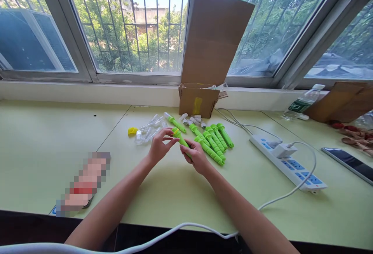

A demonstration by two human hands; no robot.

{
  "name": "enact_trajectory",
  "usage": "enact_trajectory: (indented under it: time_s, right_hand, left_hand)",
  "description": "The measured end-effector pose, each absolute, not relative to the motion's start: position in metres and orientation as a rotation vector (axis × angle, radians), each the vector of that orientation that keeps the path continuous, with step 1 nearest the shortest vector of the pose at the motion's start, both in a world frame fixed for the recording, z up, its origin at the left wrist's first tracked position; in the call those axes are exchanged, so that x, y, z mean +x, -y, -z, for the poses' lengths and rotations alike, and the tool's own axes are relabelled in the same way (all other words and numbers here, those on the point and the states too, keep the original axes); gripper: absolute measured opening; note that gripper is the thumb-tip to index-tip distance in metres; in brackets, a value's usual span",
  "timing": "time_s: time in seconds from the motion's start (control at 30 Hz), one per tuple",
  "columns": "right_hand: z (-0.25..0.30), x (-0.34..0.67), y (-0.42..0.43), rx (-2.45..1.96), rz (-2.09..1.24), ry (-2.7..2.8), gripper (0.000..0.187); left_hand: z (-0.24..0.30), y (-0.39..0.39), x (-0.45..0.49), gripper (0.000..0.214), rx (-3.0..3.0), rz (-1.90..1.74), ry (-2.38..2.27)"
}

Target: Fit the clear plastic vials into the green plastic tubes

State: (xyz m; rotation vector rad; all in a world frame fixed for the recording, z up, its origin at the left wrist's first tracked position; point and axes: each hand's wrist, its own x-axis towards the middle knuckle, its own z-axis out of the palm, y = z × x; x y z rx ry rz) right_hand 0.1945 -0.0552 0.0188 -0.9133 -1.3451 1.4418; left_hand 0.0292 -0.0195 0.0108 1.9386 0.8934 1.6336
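Note:
In the middle of the table, my right hand (196, 156) is wrapped around the lower part of a bright green plastic tube (181, 139). My left hand (160, 144) pinches at the tube's wider upper end, where a bit of yellow shows. The tube is tilted, with that end up and to the left. Beyond my right hand lie several similar green tubes (214, 141) with ridged bodies. Another green tube (175, 122) with a clear tip lies behind my hands. Clear plastic pieces (150, 129) are heaped past my left hand, beside a yellow piece (132, 131).
Small white parts (195, 119) lie before an open cardboard box (198, 100) by the window. A power strip (288, 162) with a plugged charger stands right. Its white cable (279, 199) runs under my right arm. Further right are a phone (349, 164) and a water bottle (303, 101).

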Motion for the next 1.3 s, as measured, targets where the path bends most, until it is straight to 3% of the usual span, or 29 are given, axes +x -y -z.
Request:
enact_trajectory:
  time_s: [0.67, 0.93, 1.07, 1.3]
  right_hand:
    - [-0.020, 0.200, 0.053, -0.825, -1.735, 1.194, 0.022]
    - [-0.011, 0.190, 0.054, -1.061, -1.325, 1.586, 0.042]
    - [-0.003, 0.186, 0.050, -1.108, -1.068, 1.617, 0.042]
    - [-0.010, 0.190, 0.053, -1.030, -1.256, 1.463, 0.036]
  left_hand:
    - [-0.012, 0.020, 0.031, 0.022, 1.931, -1.638, -0.905]
    - [-0.003, 0.016, 0.023, 0.019, 1.939, -1.657, -0.987]
    - [-0.002, 0.015, 0.022, 0.020, 1.959, -1.640, -0.996]
    - [-0.005, 0.017, 0.026, 0.023, 1.942, -1.610, -0.986]
